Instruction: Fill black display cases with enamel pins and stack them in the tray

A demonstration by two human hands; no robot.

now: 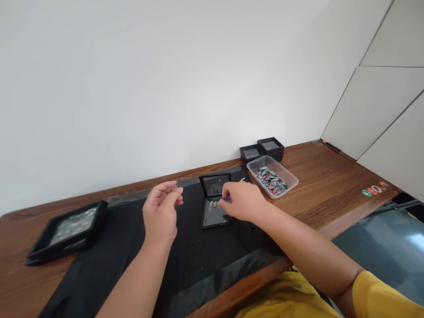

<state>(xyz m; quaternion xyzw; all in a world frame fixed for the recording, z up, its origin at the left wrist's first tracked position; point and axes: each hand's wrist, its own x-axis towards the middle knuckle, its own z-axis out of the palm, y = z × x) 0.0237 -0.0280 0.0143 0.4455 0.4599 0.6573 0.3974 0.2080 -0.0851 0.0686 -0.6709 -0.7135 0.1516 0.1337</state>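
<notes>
A small black hinged case (217,216) stands open on the black mat, its lid with a clear window tilted up at the back. Small colourful pieces (214,204) lie on the clear film in its base. Over the case's right side, my right hand (243,201) is curled, thumb and forefinger closed beside those pieces. Whatever is between its fingertips is too small to make out. My left hand (162,210) hovers above the mat to the left of the case, thumb drawn against its bent fingers. I cannot see whether it holds anything.
Behind my right hand is a clear plastic tub (288,176) of many small colourful pieces. Stacked black cases (270,145) stand by the wall. Larger black frames (96,223) with a patterned window lie at the left. Round stickers (374,190) mark the table (318,170) at right.
</notes>
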